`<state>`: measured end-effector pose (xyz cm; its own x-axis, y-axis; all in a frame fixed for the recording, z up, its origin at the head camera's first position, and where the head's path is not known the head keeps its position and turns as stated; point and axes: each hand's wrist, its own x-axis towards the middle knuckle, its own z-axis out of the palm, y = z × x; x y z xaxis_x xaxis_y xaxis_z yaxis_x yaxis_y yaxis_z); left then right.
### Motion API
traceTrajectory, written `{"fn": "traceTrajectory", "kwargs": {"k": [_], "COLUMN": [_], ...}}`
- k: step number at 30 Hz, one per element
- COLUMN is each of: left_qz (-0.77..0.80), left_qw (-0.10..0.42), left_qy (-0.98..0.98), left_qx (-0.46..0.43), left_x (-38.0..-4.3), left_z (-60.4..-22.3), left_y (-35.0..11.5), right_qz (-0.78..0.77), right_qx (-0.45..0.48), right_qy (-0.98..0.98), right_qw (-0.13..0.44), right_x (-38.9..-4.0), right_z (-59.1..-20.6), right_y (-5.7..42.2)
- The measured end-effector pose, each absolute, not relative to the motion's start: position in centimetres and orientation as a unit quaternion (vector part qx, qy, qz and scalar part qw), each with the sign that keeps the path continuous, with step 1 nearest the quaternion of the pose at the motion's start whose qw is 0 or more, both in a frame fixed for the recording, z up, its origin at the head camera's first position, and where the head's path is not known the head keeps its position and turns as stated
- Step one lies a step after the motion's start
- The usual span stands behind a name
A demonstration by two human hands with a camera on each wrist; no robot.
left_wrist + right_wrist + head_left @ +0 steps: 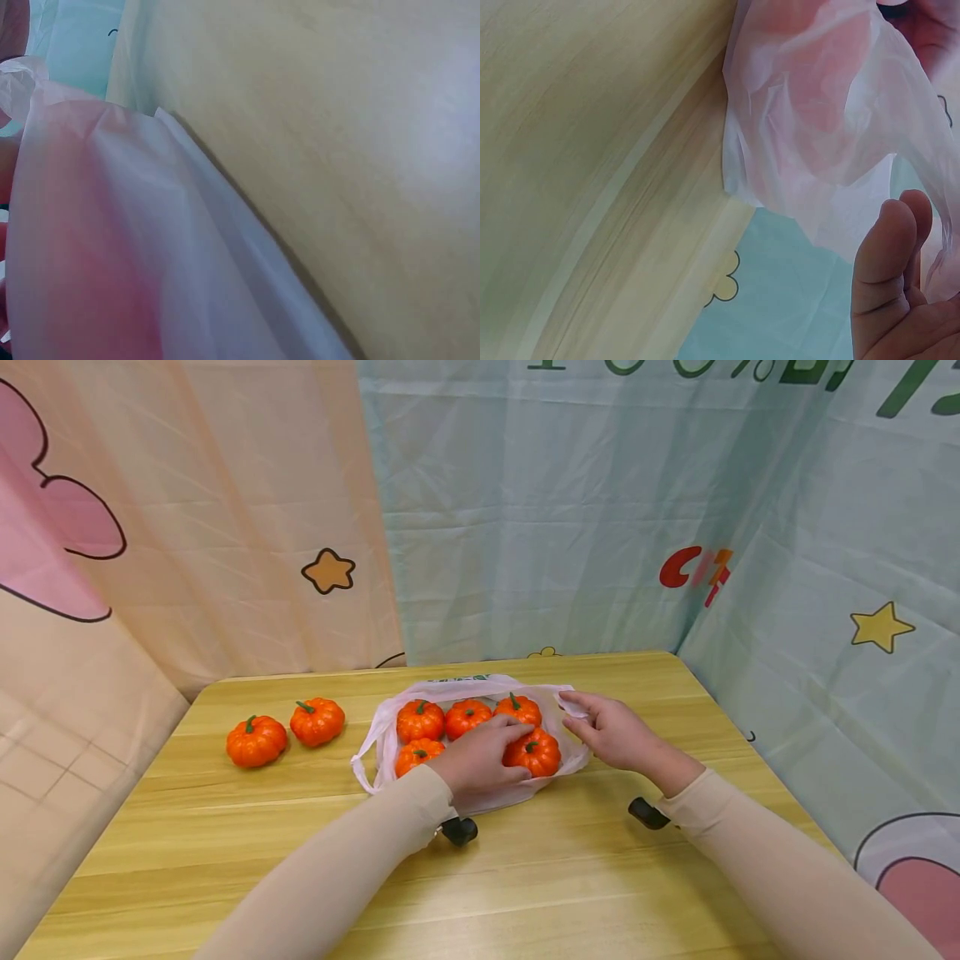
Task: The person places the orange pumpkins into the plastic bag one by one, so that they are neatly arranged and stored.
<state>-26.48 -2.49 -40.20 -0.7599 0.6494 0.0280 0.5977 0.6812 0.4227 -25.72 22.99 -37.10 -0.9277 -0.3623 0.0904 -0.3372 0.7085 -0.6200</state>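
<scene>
A thin whitish plastic bag [386, 745] lies on the table with its mouth spread, holding several small orange pumpkins with green stems. My left hand [478, 760] reaches over the bag's front side and grips the front-right pumpkin [534, 754], thumb in front and fingers behind. At the right end, my right hand [619, 733] pinches the bag's handle between thumb and fingers. In the right wrist view, the bag's stretched film [802, 112] runs down to the right hand [889, 289]. Pale bag film [202, 247] covers much of the left wrist view, hiding most of the left hand.
Two more pumpkins stand on the table left of the bag, one nearer [257, 742] and one farther back [317, 722]. The wooden table [525, 893] ends at printed cloth curtains [525, 527] behind and at the sides. A black strap-like part [459, 831] sits under the left wrist.
</scene>
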Motion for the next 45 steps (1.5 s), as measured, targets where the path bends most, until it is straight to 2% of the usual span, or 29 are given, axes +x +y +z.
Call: {"fn": "traceTrajectory", "kwargs": {"k": [16, 45], "left_qz": [0.205, 0.199], "left_qw": [0.065, 0.07], "left_qy": [0.925, 0.925], "left_qx": [0.314, 0.317], "left_x": [-26.37, -26.31], "left_z": [-40.44, -40.25], "left_y": [-2.19, -2.21], "right_qz": [-0.329, -0.335], "right_qx": [-0.19, -0.183], "right_qy": [0.925, 0.924], "right_qw": [0.015, 0.03], "right_x": [-25.66, -25.54], "right_z": [-37.07, -37.31], "right_y": [22.9, 23.03]}}
